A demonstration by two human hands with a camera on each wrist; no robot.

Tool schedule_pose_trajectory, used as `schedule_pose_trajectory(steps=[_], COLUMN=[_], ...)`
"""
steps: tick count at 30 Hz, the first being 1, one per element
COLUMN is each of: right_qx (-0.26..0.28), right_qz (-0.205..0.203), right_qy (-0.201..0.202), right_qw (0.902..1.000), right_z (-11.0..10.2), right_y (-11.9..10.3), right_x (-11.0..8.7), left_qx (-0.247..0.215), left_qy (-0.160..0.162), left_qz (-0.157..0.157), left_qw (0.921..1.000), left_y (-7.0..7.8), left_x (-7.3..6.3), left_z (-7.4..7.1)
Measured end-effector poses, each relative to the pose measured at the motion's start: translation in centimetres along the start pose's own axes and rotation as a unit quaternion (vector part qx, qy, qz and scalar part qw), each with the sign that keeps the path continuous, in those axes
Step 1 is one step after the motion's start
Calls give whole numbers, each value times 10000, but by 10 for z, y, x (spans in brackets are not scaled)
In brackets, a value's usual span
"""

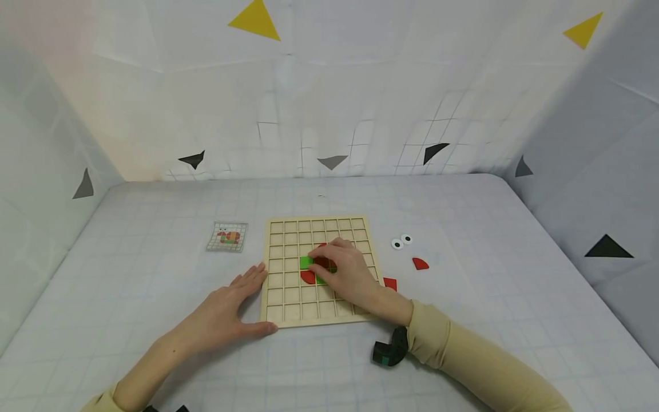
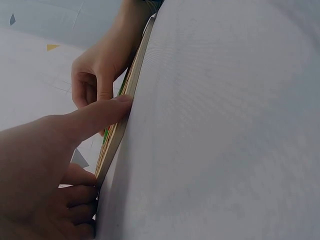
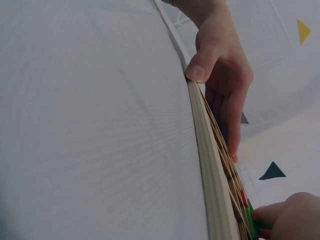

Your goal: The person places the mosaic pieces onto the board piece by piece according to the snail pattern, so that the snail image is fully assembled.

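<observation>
A wooden grid board [image 1: 275,296] lies on the table, with red and green pieces in its middle cells. My right hand [image 1: 346,273] reaches over the board and pinches a green square tile [image 1: 306,263] between thumb and forefinger. Just below that tile is a red rounded piece [image 1: 308,277]; other red and green pieces are partly hidden under the hand. My left hand [image 1: 226,309] rests at the board's left side, fingers extended along the edge and thumb at the near corner. In the left wrist view the thumb [image 2: 100,116] lies against the board's side.
Left of the board lies a small picture card [image 1: 227,237] with a gridded figure. To the right are two round eye pieces [image 1: 397,244], a red quarter-circle [image 1: 420,264] and a red piece [image 1: 390,283] by the board's edge. A black device [image 1: 390,349] sits by the right wrist.
</observation>
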State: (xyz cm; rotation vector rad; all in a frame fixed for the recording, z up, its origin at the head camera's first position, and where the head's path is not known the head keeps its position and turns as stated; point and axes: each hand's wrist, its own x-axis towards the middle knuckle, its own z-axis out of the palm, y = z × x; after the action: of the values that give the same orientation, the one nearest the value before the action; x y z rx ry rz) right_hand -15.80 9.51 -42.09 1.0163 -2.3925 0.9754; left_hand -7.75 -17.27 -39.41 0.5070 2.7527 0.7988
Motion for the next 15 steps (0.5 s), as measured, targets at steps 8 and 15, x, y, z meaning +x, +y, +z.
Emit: schedule_pose_trajectory(steps=[8, 15], right_qx=[99, 240], right_qz=[-113, -183], right_qy=[97, 233], right_qw=[9998, 9993], right_z=[-1, -17], right_y=[0, -2], right_x=[0, 6], left_qx=[2, 29], left_qy=[7, -9], left_qz=[28, 10], left_qw=[10000, 10000], left_y=[0, 0], left_x=[1, 0], left_z=[0, 0])
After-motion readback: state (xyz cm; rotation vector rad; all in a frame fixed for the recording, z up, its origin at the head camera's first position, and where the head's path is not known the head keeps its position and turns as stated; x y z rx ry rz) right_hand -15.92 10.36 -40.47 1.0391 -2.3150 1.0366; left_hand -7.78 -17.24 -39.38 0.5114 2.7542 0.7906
